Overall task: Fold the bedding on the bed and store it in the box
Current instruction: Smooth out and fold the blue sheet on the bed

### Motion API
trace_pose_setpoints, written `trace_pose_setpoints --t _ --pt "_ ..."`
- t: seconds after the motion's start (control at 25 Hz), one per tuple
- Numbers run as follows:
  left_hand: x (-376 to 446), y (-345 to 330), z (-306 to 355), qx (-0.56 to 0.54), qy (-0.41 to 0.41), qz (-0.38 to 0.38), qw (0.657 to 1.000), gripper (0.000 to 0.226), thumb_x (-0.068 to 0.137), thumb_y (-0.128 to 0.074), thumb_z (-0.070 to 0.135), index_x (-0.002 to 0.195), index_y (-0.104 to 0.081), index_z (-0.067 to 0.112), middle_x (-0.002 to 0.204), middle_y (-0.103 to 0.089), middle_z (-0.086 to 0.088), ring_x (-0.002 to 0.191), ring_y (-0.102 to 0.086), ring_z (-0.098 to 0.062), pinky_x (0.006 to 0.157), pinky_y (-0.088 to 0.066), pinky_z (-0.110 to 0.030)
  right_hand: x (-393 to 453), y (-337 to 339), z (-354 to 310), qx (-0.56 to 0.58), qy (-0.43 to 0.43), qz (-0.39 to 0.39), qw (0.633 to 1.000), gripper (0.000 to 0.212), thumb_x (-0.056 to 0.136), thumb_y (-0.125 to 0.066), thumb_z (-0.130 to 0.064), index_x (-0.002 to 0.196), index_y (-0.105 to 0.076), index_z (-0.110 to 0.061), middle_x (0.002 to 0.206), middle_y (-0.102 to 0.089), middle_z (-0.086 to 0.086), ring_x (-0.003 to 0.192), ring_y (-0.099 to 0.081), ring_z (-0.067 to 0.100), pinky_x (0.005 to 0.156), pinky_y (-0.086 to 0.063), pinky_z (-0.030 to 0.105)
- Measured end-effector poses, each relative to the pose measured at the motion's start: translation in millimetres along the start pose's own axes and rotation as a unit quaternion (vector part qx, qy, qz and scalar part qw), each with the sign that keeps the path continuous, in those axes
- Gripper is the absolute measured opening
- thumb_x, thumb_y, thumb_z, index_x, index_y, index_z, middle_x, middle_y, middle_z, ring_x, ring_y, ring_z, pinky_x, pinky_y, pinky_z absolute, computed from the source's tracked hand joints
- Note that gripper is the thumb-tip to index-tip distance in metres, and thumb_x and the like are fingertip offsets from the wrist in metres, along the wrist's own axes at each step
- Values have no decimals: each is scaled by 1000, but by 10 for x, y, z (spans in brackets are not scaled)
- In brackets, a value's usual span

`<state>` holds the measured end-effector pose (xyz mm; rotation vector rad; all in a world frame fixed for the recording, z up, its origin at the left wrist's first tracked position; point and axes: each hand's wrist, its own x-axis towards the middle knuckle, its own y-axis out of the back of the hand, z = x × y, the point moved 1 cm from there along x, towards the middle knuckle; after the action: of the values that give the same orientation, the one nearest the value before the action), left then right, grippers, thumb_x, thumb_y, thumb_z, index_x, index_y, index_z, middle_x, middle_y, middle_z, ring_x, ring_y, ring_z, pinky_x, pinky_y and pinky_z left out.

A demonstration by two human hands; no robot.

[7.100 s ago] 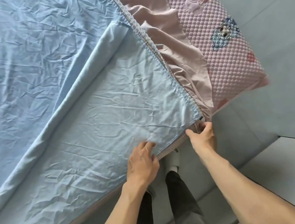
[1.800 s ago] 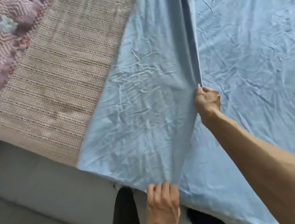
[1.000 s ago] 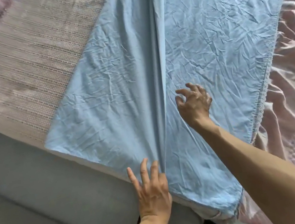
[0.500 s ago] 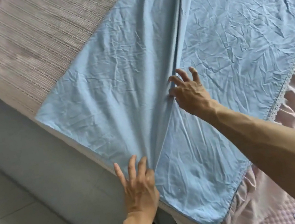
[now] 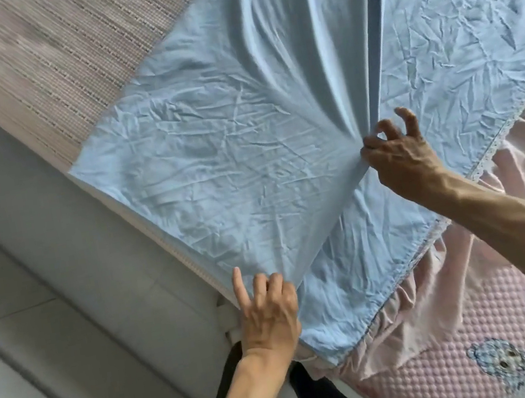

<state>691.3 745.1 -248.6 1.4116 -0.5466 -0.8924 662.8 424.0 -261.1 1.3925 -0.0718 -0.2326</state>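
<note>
On bed centre: blue sheet (image 5: 232, 169), folded flap on top. Left hand (image 5: 268, 316) pinches its near corner; right hand (image 5: 399, 155) grips the fold edge. Woven mat (image 5: 50, 60) far left; pink frilled pad (image 5: 468, 338) near right.
</note>
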Motion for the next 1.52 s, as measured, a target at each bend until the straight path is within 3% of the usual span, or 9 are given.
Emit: trace_pose_setpoints --t 0.2,0.36,0.72,0.8,0.88,1.0,1.12,1.28,1.52 --pt "-392 -28 543 -6 -29 -127 991 23 45 -75 3 60 -61 15 63 -54 -1 67 -59 -24 94 -45 -67 -757 -68 34 -5 -8 -47 999 31 51 -68 17 75 -67 -2 81 -63 11 93 -58 40 105 -18 59" --pt "-606 -65 874 -10 -39 -177 983 11 66 -55 17 59 -63 14 61 -55 -2 68 -60 -24 93 -46 -66 -1189 -90 61 -11 -36 -78 996 31 53 -71 16 78 -70 -3 84 -65 10 95 -59 39 105 -18 57" --pt "-822 -333 1006 30 -24 -254 967 23 49 -81 3 58 -63 14 59 -52 -2 68 -57 -25 97 -41 -68 -1519 -182 -59 -3 -62 -121 991 22 66 -63 14 77 -70 -4 82 -64 8 98 -58 38 108 -15 59" --pt "-727 -449 981 34 -17 -250 967 14 61 -77 10 71 -68 14 71 -57 -3 80 -59 -27 108 -26 -70 -1494 -249 -112 -11 -81 -145 986 20 75 -62 8 87 -72 -5 91 -65 8 110 -55 40 112 -7 62" --pt "-736 -501 957 41 -28 -281 958 25 82 -61 23 105 -66 14 105 -58 -6 110 -52 -30 114 -2 -68 -1509 -298 -216 -16 -114 -171 978 32 80 -54 6 106 -70 -2 105 -64 12 126 -46 42 114 0 66" --pt "-788 -392 966 71 -63 -332 938 47 95 -46 42 133 -47 13 136 -38 -11 133 -30 -33 114 3 -65 -1712 -221 -370 -11 -171 -212 962 64 81 -48 0 145 -42 -3 145 -43 16 146 -20 42 114 5 69" --pt "-790 -58 1019 40 -62 -294 953 40 96 -43 34 129 -50 14 130 -47 -11 127 -40 -34 115 0 -66 -1938 195 -506 7 -223 -201 954 79 79 -51 -5 155 -29 -11 163 -19 16 150 -7 41 113 8 68" --pt "-589 789 1035 -7 -72 -149 986 41 58 -76 42 93 -71 20 98 -69 -3 92 -68 -27 99 -42 -61 -1948 1160 -540 58 -272 -120 953 79 60 -76 -14 137 -58 -12 148 -47 16 139 -39 43 112 -15 68" --pt "-68 2517 1259 -42 -112 72 990 83 57 -82 40 134 -58 18 136 -58 -13 122 -58 -32 96 -46 -56 -1905 3026 -196 41 -348 24 936 82 55 -84 -25 133 -61 -15 148 -49 15 138 -42 42 114 -9 64"
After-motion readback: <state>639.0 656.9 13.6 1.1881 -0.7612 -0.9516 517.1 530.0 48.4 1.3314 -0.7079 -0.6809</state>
